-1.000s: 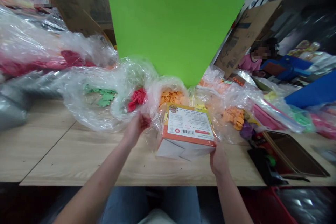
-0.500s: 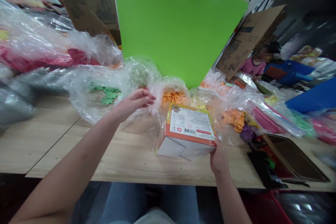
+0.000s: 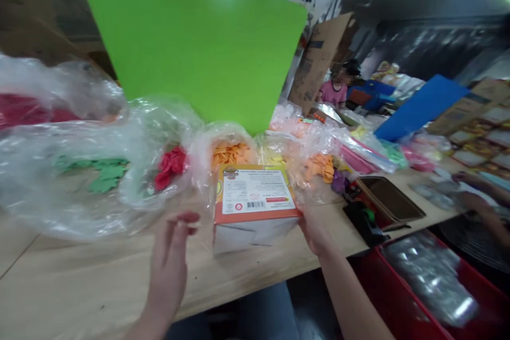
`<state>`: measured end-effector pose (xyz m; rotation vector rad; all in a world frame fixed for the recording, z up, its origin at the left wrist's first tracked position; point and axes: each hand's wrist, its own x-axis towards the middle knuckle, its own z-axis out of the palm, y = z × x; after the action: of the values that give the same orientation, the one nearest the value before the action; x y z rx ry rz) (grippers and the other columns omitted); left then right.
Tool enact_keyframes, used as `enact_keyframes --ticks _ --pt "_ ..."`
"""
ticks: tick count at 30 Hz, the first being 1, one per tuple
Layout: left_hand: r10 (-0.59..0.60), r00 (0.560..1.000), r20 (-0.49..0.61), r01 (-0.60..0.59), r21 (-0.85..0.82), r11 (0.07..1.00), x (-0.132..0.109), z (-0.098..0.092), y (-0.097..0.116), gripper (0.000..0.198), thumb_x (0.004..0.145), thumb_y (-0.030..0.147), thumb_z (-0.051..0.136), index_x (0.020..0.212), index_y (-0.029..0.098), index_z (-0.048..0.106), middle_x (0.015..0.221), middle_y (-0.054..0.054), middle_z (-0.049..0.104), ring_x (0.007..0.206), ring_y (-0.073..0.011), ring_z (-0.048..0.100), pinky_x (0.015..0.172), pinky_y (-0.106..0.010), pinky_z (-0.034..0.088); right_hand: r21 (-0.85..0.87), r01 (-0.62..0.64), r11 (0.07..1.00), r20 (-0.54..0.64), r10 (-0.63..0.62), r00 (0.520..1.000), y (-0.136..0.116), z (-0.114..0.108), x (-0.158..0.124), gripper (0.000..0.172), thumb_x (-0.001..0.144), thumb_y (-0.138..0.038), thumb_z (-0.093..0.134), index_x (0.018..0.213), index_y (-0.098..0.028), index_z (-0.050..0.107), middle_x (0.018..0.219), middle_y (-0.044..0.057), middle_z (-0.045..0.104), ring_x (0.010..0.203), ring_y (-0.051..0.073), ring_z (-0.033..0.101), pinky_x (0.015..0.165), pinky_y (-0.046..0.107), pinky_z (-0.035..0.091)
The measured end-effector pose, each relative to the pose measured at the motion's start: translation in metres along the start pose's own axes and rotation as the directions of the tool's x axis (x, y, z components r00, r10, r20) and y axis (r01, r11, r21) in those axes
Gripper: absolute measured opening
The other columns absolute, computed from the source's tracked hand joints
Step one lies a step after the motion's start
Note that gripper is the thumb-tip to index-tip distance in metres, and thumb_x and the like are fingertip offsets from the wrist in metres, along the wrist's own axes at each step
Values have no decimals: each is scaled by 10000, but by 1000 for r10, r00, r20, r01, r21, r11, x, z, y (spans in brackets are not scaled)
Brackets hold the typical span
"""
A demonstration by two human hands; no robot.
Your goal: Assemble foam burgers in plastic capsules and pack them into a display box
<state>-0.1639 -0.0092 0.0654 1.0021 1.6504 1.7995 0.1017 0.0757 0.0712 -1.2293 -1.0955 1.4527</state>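
A printed cardboard box, orange and yellow with a white label and barcode, sits on the wooden table in front of me. My right hand grips its lower right edge; some of the fingers are hidden behind it. To the left of the box and apart from it is my left hand, slightly blurred, fingers loosely bent and apart with nothing in them. Behind the box lie clear plastic bags with orange pieces and red pieces. Green pieces lie in another bag at the left.
A tall green panel stands behind the bags. On the right are a black tape dispenser, a brown tray and, lower down, a red crate of clear plastic packs. Another person sits beyond, and someone's arm reaches in at far right.
My left hand has come back from over the bags towards me, down beside the box. My right hand keeps its grip on the box. The view has turned to the right.
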Motion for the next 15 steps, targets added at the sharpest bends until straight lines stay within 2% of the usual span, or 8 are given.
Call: enact_keyframes --ticks 2,4,7,9,10,12,14,15 --pt "-68 986 151 78 -56 995 -21 14 -9 384 826 495 402 1038 188 488 1073 -77 547 972 -210 528 781 -333 452 -31 -44 999 -106 41 994 -10 -11 10 349 750 -496 524 959 -247 652 970 16 686 901 190 622 738 315 494" --pt "-38 986 161 35 22 999 -17 26 -7 415 786 501 465 1057 186 469 1053 -78 556 959 -217 537 755 -327 455 -76 -51 996 -221 33 975 -17 -23 21 299 722 -478 571 855 -228 670 848 13 699 776 171 635 641 279 500" --pt "-11 990 140 -37 333 942 20 31 5 358 718 428 576 965 178 507 817 -40 595 736 -204 573 613 -303 440 -104 -42 994 -264 13 964 -24 -43 35 214 657 -388 663 689 -176 664 691 20 683 633 145 615 577 250 497" --pt "-83 986 142 15 425 905 46 24 10 326 698 370 608 949 176 534 687 -11 594 627 -191 573 547 -285 418 14 6 1000 -272 -2 962 -25 -56 38 180 649 -345 673 657 -166 648 639 13 669 592 125 604 574 235 498" --pt "-126 983 133 68 378 923 53 20 11 350 692 354 620 983 178 538 662 -1 595 611 -185 578 548 -280 425 115 51 992 -307 -13 952 -24 -61 37 167 659 -334 659 642 -170 634 621 3 663 585 116 603 588 232 503" --pt "-210 977 33 205 106 973 56 13 8 418 698 377 625 1057 193 515 672 12 602 625 -169 593 614 -295 465 304 171 937 -445 -19 896 -19 -66 31 187 701 -343 601 596 -190 586 584 -19 647 590 103 610 647 236 514" --pt "-291 954 -67 268 -233 935 42 13 2 393 753 461 548 1046 201 508 747 -1 617 725 -164 613 760 -337 477 368 225 902 -523 1 852 -8 -60 17 257 750 -400 526 587 -205 565 603 -16 657 649 115 634 725 262 516" --pt "-311 946 -91 265 -336 904 32 16 -1 373 784 494 487 1019 205 514 812 -16 627 802 -167 614 838 -356 456 352 203 914 -500 0 866 -1 -52 8 288 771 -439 491 625 -209 586 664 -1 679 716 129 645 768 280 510"
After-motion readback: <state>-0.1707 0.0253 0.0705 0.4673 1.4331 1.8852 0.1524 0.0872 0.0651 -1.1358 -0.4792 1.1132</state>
